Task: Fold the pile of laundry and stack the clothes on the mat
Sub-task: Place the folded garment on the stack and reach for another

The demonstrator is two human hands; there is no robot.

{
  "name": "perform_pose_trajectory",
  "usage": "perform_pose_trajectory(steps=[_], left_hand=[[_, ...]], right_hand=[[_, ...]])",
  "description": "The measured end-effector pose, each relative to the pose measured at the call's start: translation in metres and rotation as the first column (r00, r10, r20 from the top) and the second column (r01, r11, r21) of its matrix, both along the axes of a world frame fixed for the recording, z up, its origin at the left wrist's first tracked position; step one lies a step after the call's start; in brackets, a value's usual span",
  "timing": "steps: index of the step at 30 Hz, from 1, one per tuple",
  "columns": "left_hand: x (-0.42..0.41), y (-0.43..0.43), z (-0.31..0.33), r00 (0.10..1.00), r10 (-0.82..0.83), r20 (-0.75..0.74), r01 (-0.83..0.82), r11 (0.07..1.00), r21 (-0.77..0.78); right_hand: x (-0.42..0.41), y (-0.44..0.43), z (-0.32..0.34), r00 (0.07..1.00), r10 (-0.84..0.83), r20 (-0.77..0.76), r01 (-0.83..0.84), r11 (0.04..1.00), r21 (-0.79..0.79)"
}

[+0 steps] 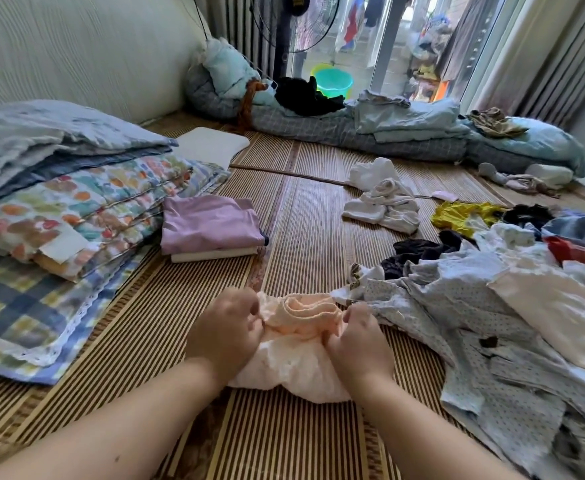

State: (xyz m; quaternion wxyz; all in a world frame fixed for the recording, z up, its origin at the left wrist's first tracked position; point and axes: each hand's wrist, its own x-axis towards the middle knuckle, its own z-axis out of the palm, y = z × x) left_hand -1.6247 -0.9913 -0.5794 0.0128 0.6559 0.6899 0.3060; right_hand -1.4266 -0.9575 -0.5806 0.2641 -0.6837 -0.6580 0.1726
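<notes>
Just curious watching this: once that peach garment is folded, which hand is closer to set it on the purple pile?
Probably the left hand. The folded purple stack lies on its side of the mat, while the right hand sits beside the unfolded pile. Both grip the peach garment.

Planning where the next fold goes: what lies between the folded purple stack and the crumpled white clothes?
Only bare striped mat separates the purple stack from the white clothes, per the head view.

My left hand (227, 329): grips peach garment (301, 344).
My right hand (356, 341): grips its other side.
Mat (284, 209): unfolded pile (491, 306) at right edge.
</notes>
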Motion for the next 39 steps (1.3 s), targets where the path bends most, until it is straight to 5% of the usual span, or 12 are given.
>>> perform_pose_trajectory(steps=[3,7,10,13,16,19,22,26,28,31,35,39], left_hand=[[0.003,-0.002,-0.009,0.876,-0.299,-0.38,0.425,0.85,0.311],[0.015,0.007,-0.011,0.949,-0.266,-0.171,0.245,0.96,-0.133],[0.014,0.02,-0.014,0.98,-0.199,-0.021,0.159,0.838,-0.522],[0.009,0.026,-0.011,0.983,-0.18,0.04,0.164,0.747,-0.645],[0.006,0.03,-0.004,0.969,0.07,0.238,0.089,0.797,-0.597],[0.004,0.029,-0.002,0.974,0.189,0.124,-0.087,0.821,-0.564],[0.014,0.023,-0.001,0.958,0.201,0.206,-0.052,0.826,-0.562],[0.021,0.019,0.005,0.897,0.168,0.41,0.071,0.859,-0.508],[0.014,0.018,0.006,0.823,0.172,0.541,0.125,0.875,-0.467],[-0.005,0.02,0.015,0.641,0.16,0.75,0.178,0.92,-0.348],[-0.044,0.036,0.039,0.422,0.057,0.905,0.114,0.987,-0.115],[-0.098,0.076,0.064,0.361,-0.005,0.933,-0.022,1.0,0.014]], right_hand=[[0.001,-0.002,-0.002,0.964,0.19,0.187,-0.218,0.966,0.137],[0.005,0.003,-0.008,0.87,0.382,0.313,-0.334,0.922,-0.195],[0.002,0.01,-0.013,0.83,0.443,0.338,-0.322,0.876,-0.358],[0.002,0.016,-0.006,0.848,0.44,0.295,-0.287,0.85,-0.442],[-0.001,0.021,0.002,0.984,0.169,-0.053,-0.175,0.885,-0.431],[-0.007,0.023,-0.004,0.996,-0.093,-0.003,0.083,0.903,-0.421],[-0.015,0.016,-0.007,0.972,-0.224,0.076,0.234,0.867,-0.44],[-0.02,0.021,-0.009,0.986,-0.164,-0.032,0.137,0.901,-0.412],[-0.02,0.025,-0.006,0.955,-0.145,-0.26,0.037,0.924,-0.381],[-0.029,0.034,0.013,0.789,-0.119,-0.603,-0.143,0.918,-0.369],[-0.062,0.068,0.048,0.727,0.045,-0.685,-0.275,0.933,-0.231],[-0.124,0.131,0.074,0.667,0.149,-0.731,-0.355,0.925,-0.135]])
